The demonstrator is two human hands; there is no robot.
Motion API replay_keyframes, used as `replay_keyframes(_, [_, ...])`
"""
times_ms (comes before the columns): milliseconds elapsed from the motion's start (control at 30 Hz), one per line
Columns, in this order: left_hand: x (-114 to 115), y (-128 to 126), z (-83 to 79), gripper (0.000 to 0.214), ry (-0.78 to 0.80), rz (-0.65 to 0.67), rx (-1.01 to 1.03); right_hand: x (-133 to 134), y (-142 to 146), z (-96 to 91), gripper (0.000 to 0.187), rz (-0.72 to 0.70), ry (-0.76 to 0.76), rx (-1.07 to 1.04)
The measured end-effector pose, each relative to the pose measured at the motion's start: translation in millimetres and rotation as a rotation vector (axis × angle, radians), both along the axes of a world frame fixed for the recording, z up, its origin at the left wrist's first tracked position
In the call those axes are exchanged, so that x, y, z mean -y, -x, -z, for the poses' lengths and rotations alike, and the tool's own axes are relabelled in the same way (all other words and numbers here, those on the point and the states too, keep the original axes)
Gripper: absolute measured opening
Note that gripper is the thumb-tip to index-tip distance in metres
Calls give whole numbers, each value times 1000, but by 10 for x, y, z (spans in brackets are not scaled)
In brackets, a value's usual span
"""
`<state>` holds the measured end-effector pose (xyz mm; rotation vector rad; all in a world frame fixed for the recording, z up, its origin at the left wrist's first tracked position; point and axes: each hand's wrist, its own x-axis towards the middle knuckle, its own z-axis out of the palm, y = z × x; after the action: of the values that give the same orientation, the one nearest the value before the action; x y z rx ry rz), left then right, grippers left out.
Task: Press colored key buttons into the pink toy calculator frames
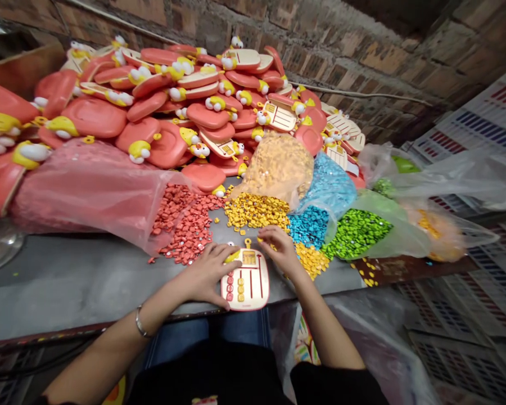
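Observation:
A cream slotted toy board [257, 289] with a red rim lies at the table's front edge. Its left slot carries several red pieces, and yellow pieces fill part of the slot beside it. My left hand [202, 274] grips the board's left side, thumb at the lower edge and fingers across the top. Just beyond the board's upper right corner, my right hand [281, 250] is pinched on what looks like a small yellow piece [260, 240]. Loose yellow pieces [257, 211] lie beyond that hand, with blue pieces [308, 226] to their right.
Red pieces [188, 228] spill from a clear bag [93, 191] on the left. Green pieces [358, 232] and orange-yellow pieces [311, 260] lie right. A high heap of red-backed boards [206, 115] stands against the brick wall [362, 56]. Crates [468, 129] stand right.

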<state>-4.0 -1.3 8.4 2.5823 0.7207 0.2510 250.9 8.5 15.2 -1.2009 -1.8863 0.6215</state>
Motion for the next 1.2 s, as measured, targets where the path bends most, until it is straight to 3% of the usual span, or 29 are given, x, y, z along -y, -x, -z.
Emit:
replay_keyframes(167, [7, -10, 22, 86, -8, -28, 2, 298, -45, 183, 12, 23, -15, 154])
replay_keyframes(300, [4, -14, 44, 87, -9, -27, -5, 353, -10, 263, 15, 16, -92, 296])
replay_keyframes(433, [-3, -21, 45, 90, -11, -30, -12, 360, -28, 242, 19, 2, -76, 376])
replay_keyframes(700, [-1, -19, 60, 88, -14, -34, 0, 407, -120, 175, 17, -174, -2, 257])
replay_keyframes(800, [-1, -17, 72, 88, -15, -24, 3, 454, -9, 234, 17, -233, 30, 164])
replay_keyframes(1000, [-5, -12, 80, 100, -15, -22, -15, 475, 244, 240, 15, -209, 36, 34])
replay_keyframes(1067, [-9, -6, 75, 97, -15, -18, -27, 487, 141, 190, 12, -107, 33, -18])
replay_keyframes(1200, [-14, 0, 72, 92, -7, -7, -57, 500, -283, 196, 12, 313, -6, 39])
